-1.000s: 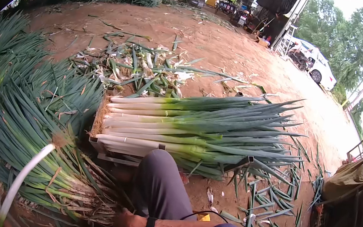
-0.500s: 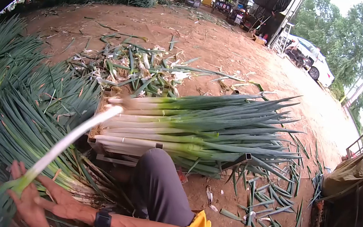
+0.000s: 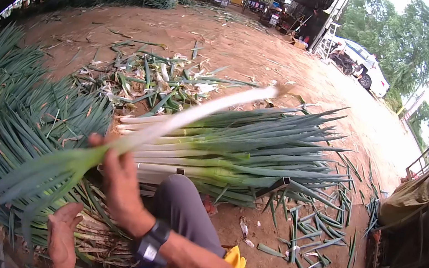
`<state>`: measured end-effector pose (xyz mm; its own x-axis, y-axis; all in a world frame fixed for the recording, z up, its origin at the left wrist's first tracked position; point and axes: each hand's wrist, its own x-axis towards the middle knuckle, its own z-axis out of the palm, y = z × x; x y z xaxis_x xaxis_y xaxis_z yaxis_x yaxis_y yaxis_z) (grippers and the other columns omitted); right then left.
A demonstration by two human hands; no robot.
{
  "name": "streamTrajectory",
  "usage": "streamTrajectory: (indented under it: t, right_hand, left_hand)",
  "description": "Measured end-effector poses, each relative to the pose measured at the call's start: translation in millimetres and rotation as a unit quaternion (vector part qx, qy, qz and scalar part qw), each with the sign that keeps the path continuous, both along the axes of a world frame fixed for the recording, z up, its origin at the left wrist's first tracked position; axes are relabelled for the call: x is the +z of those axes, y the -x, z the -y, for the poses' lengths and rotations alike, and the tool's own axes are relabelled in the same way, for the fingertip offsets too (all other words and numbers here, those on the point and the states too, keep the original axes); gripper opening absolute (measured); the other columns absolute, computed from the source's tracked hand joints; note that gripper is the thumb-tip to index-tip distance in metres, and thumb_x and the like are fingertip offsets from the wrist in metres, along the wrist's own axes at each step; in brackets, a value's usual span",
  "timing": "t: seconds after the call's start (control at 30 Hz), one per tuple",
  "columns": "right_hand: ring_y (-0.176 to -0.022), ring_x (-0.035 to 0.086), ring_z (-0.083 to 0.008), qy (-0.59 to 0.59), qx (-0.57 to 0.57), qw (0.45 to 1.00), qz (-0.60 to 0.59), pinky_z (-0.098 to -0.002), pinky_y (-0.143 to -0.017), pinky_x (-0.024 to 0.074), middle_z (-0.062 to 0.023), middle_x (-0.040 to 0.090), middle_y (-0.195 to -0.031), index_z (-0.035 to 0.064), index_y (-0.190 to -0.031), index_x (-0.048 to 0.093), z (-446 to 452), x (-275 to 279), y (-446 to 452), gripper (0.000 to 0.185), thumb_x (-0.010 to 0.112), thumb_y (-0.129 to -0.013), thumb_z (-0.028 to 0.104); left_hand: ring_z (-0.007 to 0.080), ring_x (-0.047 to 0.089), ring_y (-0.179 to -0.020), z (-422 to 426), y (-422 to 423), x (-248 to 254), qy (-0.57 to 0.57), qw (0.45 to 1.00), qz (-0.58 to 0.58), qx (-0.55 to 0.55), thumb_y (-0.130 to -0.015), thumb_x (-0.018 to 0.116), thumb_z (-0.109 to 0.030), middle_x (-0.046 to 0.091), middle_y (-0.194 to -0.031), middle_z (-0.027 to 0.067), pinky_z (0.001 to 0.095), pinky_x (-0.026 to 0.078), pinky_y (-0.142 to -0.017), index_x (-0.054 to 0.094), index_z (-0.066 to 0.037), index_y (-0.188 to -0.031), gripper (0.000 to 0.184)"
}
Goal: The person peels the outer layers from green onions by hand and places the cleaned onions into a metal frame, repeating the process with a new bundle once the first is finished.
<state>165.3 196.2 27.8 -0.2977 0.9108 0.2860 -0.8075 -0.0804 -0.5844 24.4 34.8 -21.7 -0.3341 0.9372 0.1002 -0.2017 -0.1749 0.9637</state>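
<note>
A single green onion [image 3: 188,121] is gripped near its pale green section by my right hand [image 3: 122,184]. Its white stalk points up and right, while its leaves hang to the left. My left hand [image 3: 64,233] has its fingers apart below those leaves, beside a pile of untrimmed onions [image 3: 92,230]. Trimmed onions [image 3: 222,157] lie side by side on a low metal rack [image 3: 278,184], white ends left and green leaves right. The held stalk crosses above their white ends.
Peeled scraps [image 3: 161,78] lie on the dirt beyond the rack, with cut leaf pieces [image 3: 315,242] to the right. My bent knee [image 3: 182,196] is against the rack's near side. A brown sack [image 3: 420,197] hangs at right. People and a white car [image 3: 363,62] are far off.
My right hand has moved up and right with the onion, whose root end swung over the rack. My left hand has come away from the onion and is now lower.
</note>
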Motion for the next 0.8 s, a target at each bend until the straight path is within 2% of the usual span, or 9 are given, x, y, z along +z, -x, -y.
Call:
streamTrajectory:
  t: [0.13,0.23,0.33,0.43,0.5,0.63,0.67,0.73,0.8]
  right_hand:
    - [-0.093,0.058,-0.0202,-0.137,-0.227,0.962,0.062,-0.0362,-0.085,0.0478,-0.0112,0.062,-0.108,0.0052,-0.115,0.049,-87,93,-96,0.04,0.047,-0.105,0.044]
    - [-0.088,0.06,-0.019,-0.367,-0.409,0.82,0.161,-0.0337,-0.079,0.0492,-0.0096,0.063,-0.095,0.0047,-0.109,0.052,-148,169,-182,0.035,0.044,-0.107,0.039]
    - [-0.082,0.065,-0.0175,-0.439,-0.495,0.73,0.172,-0.0308,-0.075,0.0515,-0.0071,0.069,-0.093,0.003,-0.113,0.058,-181,238,-237,0.024,0.052,-0.105,0.025]
    - [-0.083,0.062,-0.0112,-0.489,-0.571,0.558,0.352,-0.0273,-0.075,0.049,-0.0048,0.07,-0.094,0.0032,-0.118,0.061,-203,272,-275,0.027,0.054,-0.104,0.025]
    - [-0.081,0.059,-0.0079,-0.571,-0.531,0.48,0.401,-0.0262,-0.074,0.0484,-0.0029,0.069,-0.096,0.0044,-0.125,0.061,-210,263,-268,0.03,0.055,-0.103,0.024]
    - [-0.091,0.068,-0.0309,-0.674,-0.432,0.248,0.545,-0.0369,-0.076,0.0574,-0.0175,0.069,-0.108,0.0062,-0.127,0.062,-248,180,-266,0.034,0.064,-0.093,0.01]
    - [-0.088,0.067,-0.0311,-0.622,-0.322,0.348,0.623,-0.0388,-0.075,0.0561,-0.0159,0.067,-0.101,0.007,-0.124,0.063,-222,157,-248,0.031,0.064,-0.094,0.013]
    - [-0.084,0.065,-0.0329,-0.583,-0.229,0.255,0.737,-0.043,-0.071,0.0535,-0.0136,0.065,-0.092,0.0095,-0.122,0.063,-225,104,-235,0.028,0.06,-0.095,0.017]
    - [-0.084,0.066,-0.0346,-0.567,-0.179,0.286,0.751,-0.0472,-0.072,0.0531,-0.0151,0.065,-0.092,0.0124,-0.12,0.064,-251,38,-240,0.031,0.066,-0.09,0.021]
  left_hand:
    - [0.0266,0.062,-0.106,2,-2,2,0.028,0.999,-0.001,0.044,-0.106,0.036,-0.049,0.065,-0.112,0.0165,0.0379,0.046,-0.092,0.056,0.0,-0.116,0.054]
    - [0.0204,0.063,-0.094,6,4,11,0.058,0.995,0.024,0.077,-0.107,0.037,-0.049,0.067,-0.097,0.0082,0.0333,0.046,-0.085,0.061,-0.004,-0.107,0.051]
    - [0.0207,0.064,-0.092,8,14,7,0.053,0.991,0.058,0.107,-0.106,0.04,-0.048,0.067,-0.094,0.0087,0.0328,0.047,-0.084,0.061,-0.004,-0.105,0.049]
    - [0.0216,0.065,-0.09,7,23,-1,0.05,0.99,0.081,0.101,-0.106,0.042,-0.046,0.068,-0.093,0.0095,0.0329,0.049,-0.081,0.061,-0.004,-0.103,0.046]
    - [0.0221,0.065,-0.089,6,25,-5,0.062,0.988,0.087,0.111,-0.106,0.043,-0.045,0.068,-0.093,0.0103,0.0334,0.05,-0.079,0.061,-0.003,-0.102,0.046]
    - [0.0225,0.066,-0.087,5,23,-6,0.072,0.988,0.076,0.113,-0.106,0.042,-0.044,0.068,-0.093,0.0115,0.0343,0.051,-0.078,0.061,-0.001,-0.101,0.047]
    - [0.0224,0.066,-0.087,6,24,-7,0.074,0.989,0.07,0.11,-0.106,0.042,-0.044,0.069,-0.092,0.0117,0.0342,0.051,-0.078,0.061,-0.001,-0.101,0.047]
    - [0.0224,0.067,-0.085,7,27,-8,0.083,0.988,0.064,0.112,-0.106,0.042,-0.045,0.069,-0.092,0.0121,0.0341,0.052,-0.078,0.061,-0.001,-0.101,0.048]
    - [0.0224,0.067,-0.085,10,30,-13,0.088,0.988,0.06,0.112,-0.106,0.042,-0.045,0.069,-0.092,0.0123,0.0342,0.052,-0.077,0.061,-0.001,-0.1,0.049]
